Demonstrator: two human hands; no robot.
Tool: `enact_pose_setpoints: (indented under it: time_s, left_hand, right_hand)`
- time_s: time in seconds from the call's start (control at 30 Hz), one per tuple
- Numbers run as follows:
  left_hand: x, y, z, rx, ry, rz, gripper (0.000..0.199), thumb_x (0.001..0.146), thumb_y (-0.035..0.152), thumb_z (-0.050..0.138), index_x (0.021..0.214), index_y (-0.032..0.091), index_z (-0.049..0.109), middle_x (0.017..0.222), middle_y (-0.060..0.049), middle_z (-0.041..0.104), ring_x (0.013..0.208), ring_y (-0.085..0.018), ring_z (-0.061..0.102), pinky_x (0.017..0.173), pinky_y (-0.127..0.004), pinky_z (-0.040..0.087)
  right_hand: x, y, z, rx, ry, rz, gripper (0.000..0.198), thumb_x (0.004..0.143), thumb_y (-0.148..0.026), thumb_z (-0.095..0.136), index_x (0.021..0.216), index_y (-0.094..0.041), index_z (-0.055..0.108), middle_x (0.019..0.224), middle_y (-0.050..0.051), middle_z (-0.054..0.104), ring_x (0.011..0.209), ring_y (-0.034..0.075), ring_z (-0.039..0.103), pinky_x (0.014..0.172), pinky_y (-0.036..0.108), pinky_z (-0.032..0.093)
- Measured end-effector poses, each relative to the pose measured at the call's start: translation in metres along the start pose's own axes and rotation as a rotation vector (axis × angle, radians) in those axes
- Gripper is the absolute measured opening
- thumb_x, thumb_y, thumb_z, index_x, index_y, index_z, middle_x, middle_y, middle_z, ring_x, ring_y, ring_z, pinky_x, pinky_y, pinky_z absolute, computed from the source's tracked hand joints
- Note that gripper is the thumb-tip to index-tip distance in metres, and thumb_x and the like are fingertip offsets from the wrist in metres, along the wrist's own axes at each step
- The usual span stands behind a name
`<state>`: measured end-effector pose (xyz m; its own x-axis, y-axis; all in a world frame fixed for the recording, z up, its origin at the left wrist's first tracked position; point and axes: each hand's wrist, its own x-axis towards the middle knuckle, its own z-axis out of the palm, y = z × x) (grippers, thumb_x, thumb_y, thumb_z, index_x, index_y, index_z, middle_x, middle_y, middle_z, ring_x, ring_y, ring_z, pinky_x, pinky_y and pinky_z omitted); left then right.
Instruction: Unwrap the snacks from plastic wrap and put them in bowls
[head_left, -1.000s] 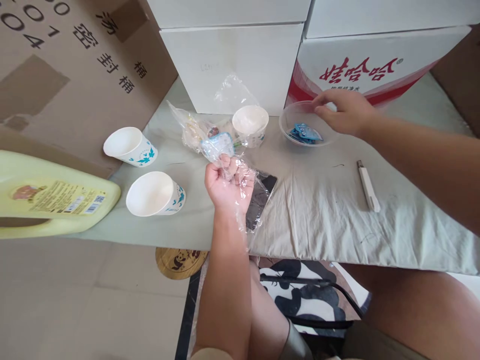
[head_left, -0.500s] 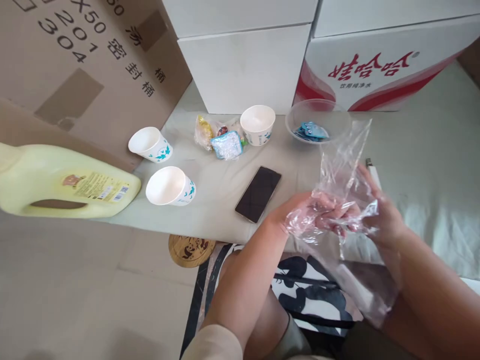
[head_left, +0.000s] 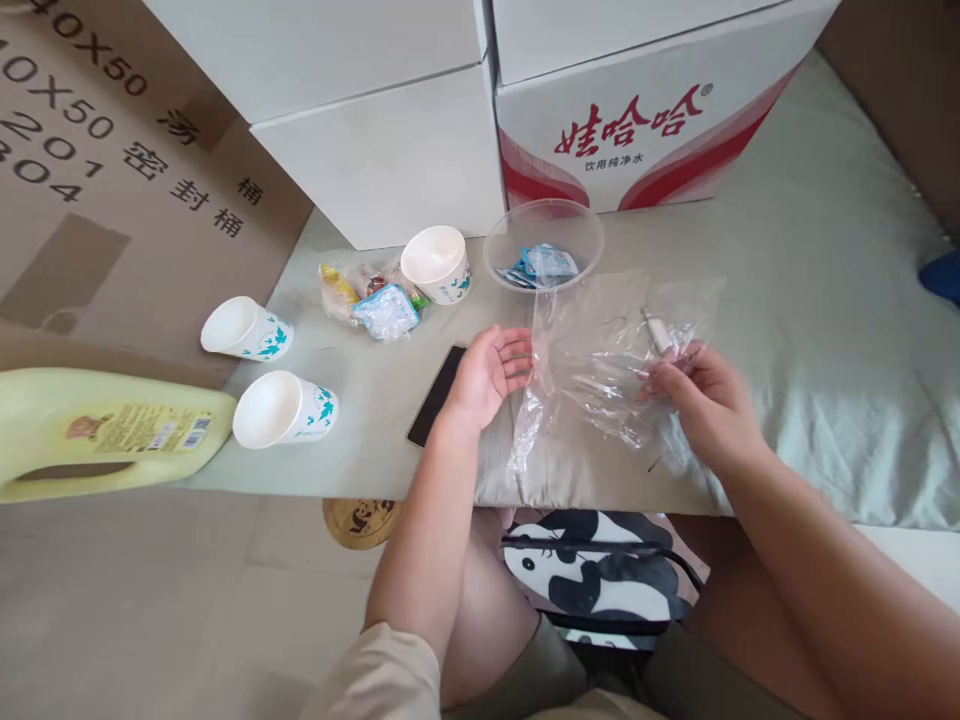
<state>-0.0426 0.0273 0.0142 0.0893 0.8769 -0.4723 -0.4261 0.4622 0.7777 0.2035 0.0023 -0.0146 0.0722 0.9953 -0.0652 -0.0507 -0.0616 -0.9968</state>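
A clear plastic bag spreads between my hands, just above the cloth. My right hand pinches the bag's right side between thumb and fingers. At the bag's left edge is my left hand, its fingers apart and slightly curled; whether they touch the plastic is hard to make out. Just left of that hand lies a black phone, partly hidden by it. A white plug-like piece shows through or beside the bag near my right fingers. Behind the bag stands a clear plastic bowl with blue packets inside.
Three paper cups stand to the left, one beside wrapped snacks. A yellow jug lies at far left. White cartons and a brown carton border the back. Below the edge are a panda-print item and a round wooden piece.
My hands have moved apart and the bag, bunched around my left hand before, is now spread out flat. The left hand is out of the plastic. The view has shifted right.
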Motion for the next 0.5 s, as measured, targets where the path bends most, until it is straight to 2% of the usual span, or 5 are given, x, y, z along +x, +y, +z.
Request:
enact_pose_setpoints:
  time_s: [0.07, 0.17, 0.27, 0.37, 0.5]
  left_hand:
    - [0.001, -0.004, 0.003, 0.065, -0.029, 0.045, 0.042, 0.076, 0.052, 0.072, 0.099, 0.017, 0.072, 0.102, -0.010, 0.075, 0.086, -0.021, 0.071, 0.073, -0.031, 0.055]
    - [0.001, -0.020, 0.017, 0.295, -0.011, 0.192, 0.048, 0.058, 0.031, 0.091, 0.101, 0.020, 0.074, 0.111, -0.009, 0.076, 0.101, -0.023, 0.070, 0.084, -0.031, 0.053]
    - [0.004, -0.031, 0.027, 0.423, 0.033, 0.250, 0.025, 0.068, 0.032, 0.084, 0.088, 0.020, 0.076, 0.097, -0.007, 0.078, 0.093, -0.021, 0.071, 0.082, -0.031, 0.053]
    - [0.005, -0.023, 0.025, 0.275, 0.099, 0.273, 0.021, 0.077, 0.038, 0.075, 0.078, 0.018, 0.073, 0.087, -0.006, 0.077, 0.084, -0.017, 0.072, 0.077, -0.028, 0.054]
    - [0.002, -0.001, 0.005, 0.053, 0.163, 0.279, 0.021, 0.073, 0.035, 0.075, 0.071, 0.017, 0.066, 0.078, -0.003, 0.075, 0.072, -0.014, 0.072, 0.070, -0.024, 0.054]
  right_hand:
    - [-0.004, 0.000, -0.006, -0.089, -0.028, -0.077, 0.019, 0.079, -0.036, 0.077, 0.077, -0.026, 0.061, 0.073, -0.002, 0.067, 0.063, 0.016, 0.065, 0.064, 0.032, 0.056]
    - [-0.011, -0.002, -0.009, -0.047, -0.065, -0.107, 0.021, 0.082, -0.036, 0.076, 0.078, -0.026, 0.058, 0.076, 0.000, 0.068, 0.070, 0.019, 0.068, 0.070, 0.036, 0.057]
    - [-0.012, -0.004, -0.008, 0.082, -0.059, -0.079, 0.028, 0.085, -0.041, 0.072, 0.076, -0.025, 0.051, 0.081, 0.001, 0.073, 0.076, 0.019, 0.071, 0.080, 0.039, 0.057]
    - [-0.008, -0.005, -0.009, 0.193, -0.017, -0.038, 0.031, 0.085, -0.045, 0.071, 0.074, -0.025, 0.050, 0.076, 0.000, 0.072, 0.082, 0.019, 0.073, 0.087, 0.039, 0.056]
    - [0.000, -0.007, -0.012, 0.343, 0.077, 0.029, 0.035, 0.074, -0.038, 0.078, 0.072, -0.025, 0.046, 0.067, -0.005, 0.068, 0.064, 0.014, 0.068, 0.069, 0.030, 0.056]
